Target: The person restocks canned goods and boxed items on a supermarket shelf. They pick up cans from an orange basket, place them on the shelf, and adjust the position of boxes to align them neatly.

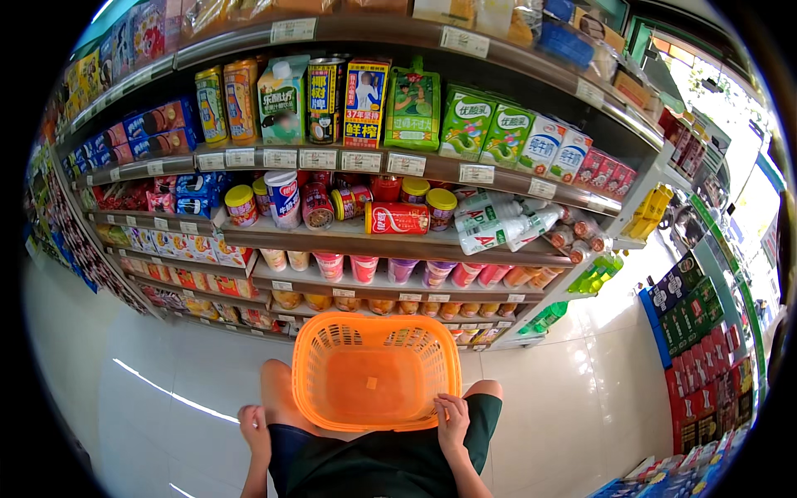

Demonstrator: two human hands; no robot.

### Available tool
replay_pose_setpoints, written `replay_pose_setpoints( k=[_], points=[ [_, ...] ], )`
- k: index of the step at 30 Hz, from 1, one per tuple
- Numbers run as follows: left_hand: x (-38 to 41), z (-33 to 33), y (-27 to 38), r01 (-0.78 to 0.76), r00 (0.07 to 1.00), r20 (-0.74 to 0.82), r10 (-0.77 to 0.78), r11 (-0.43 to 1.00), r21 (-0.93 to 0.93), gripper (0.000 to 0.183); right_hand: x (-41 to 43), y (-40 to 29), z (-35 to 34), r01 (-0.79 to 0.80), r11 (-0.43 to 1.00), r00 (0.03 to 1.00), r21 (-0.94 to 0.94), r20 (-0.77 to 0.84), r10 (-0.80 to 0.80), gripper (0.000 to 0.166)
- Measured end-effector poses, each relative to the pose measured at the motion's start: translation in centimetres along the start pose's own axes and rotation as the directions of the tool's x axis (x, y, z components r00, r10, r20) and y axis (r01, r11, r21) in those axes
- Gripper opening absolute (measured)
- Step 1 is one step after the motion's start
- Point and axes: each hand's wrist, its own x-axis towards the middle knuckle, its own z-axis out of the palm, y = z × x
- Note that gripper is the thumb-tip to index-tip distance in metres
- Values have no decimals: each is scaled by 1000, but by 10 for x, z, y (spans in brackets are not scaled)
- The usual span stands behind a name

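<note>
An orange plastic shopping basket (377, 367) sits at my lap, in front of the shelves. It holds only a small pale square on its bottom. My right hand (452, 418) has its fingers over the basket's near right rim. To the left of the basket, my left hand (254, 426) hangs beside my thigh with the fingers curled and no object visible in it. Facing me on the middle shelf are cans lying and standing, among them a red can (397, 218), a blue and white canister (284, 199) and white plastic bottles (492, 227) lying in a heap.
Drink cartons (468, 124) and a green spouted pouch (412, 107) line the shelf above. Cups (363, 269) and jars (381, 305) fill the lower shelves. Stacked boxed goods (697, 361) stand at right, by a bright opening. Pale floor tiles (560, 404) surround me.
</note>
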Motion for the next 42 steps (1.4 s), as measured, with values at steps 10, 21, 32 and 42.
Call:
replay_pose_setpoints(
  k=[10, 21, 32, 42],
  points=[
    [-56, 125, 143, -659, 437, 694, 572, 729, -186, 32, -20, 14, 44, 402, 908, 899, -118, 239, -368, 13],
    [-48, 117, 127, -761, 311, 502, 807, 528, -378, 32, -20, 20, 54, 317, 894, 916, -316, 346, -202, 23],
    [-52, 21, 69, -565, 649, 755, 93, 724, 396, 28, -18, 11, 48, 291, 926, 911, -239, 366, -192, 13],
    [-20, -14, 52, 61, 912, 393, -115, 987, 147, 11, -16, 12, 49, 300, 933, 915, -198, 336, -223, 12]
  ],
)
